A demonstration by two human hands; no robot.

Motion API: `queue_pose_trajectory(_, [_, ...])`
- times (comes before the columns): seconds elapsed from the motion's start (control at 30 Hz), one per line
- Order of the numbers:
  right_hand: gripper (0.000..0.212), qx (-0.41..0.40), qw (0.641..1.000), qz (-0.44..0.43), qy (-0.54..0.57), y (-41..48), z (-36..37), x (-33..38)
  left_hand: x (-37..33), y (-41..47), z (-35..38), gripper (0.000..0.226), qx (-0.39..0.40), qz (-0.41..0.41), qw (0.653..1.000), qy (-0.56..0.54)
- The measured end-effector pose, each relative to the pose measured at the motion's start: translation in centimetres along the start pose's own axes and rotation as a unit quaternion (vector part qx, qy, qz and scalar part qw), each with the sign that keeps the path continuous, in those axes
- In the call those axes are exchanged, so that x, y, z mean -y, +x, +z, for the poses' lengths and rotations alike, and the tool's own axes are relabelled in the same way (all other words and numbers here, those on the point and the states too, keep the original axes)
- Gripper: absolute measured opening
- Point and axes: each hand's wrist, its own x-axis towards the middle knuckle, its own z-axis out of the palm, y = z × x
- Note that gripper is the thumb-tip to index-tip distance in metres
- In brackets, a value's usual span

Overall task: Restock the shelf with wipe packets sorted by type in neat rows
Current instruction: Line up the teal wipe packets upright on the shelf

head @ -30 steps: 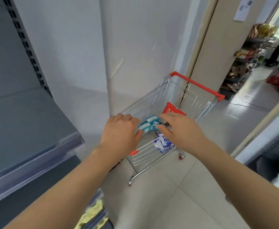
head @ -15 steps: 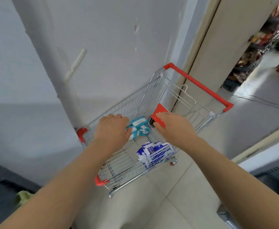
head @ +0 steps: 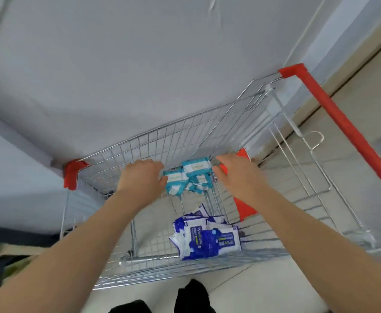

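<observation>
A bundle of teal-and-white wipe packets (head: 188, 178) is squeezed between my two hands above the wire shopping cart (head: 207, 136). My left hand (head: 143, 179) holds its left side with curled fingers. At the right side, my right hand (head: 237, 175) grips the bundle the same way. Several dark blue wipe packets (head: 204, 239) lie in a loose heap on the cart floor below my hands. The shelf is out of view.
The cart has a red handle (head: 341, 123) at the right and red corner bumpers (head: 72, 172). A red card (head: 243, 206) leans inside its right wall. A grey-white wall (head: 117, 75) stands right behind the cart. Dark shoes (head: 191, 297) show at the bottom edge.
The view swung from the grey shelf at the left to straight down over the cart. Both hands kept holding the teal packets and now hover deep over the basket.
</observation>
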Motion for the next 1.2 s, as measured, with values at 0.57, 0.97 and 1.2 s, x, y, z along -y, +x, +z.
queue_pose_trajectory(0.57, [0.034,0.102,0.992,-0.076,0.003,19.5,25.9,-10.2,0.1,20.6,26.6,0.037,0.132,-0.053,0.99,-0.019])
queue_pose_trajectory(0.97, [0.067,0.149,0.985,-0.084,0.018,22.7,30.9,-11.2,1.8,21.1,33.7,0.059,0.12,0.003,0.987,-0.11])
queue_pose_trajectory(1.2, [0.045,0.064,0.994,-0.058,-0.07,22.7,29.6,-10.2,2.2,19.1,33.5,0.038,0.156,-0.089,0.95,-0.255])
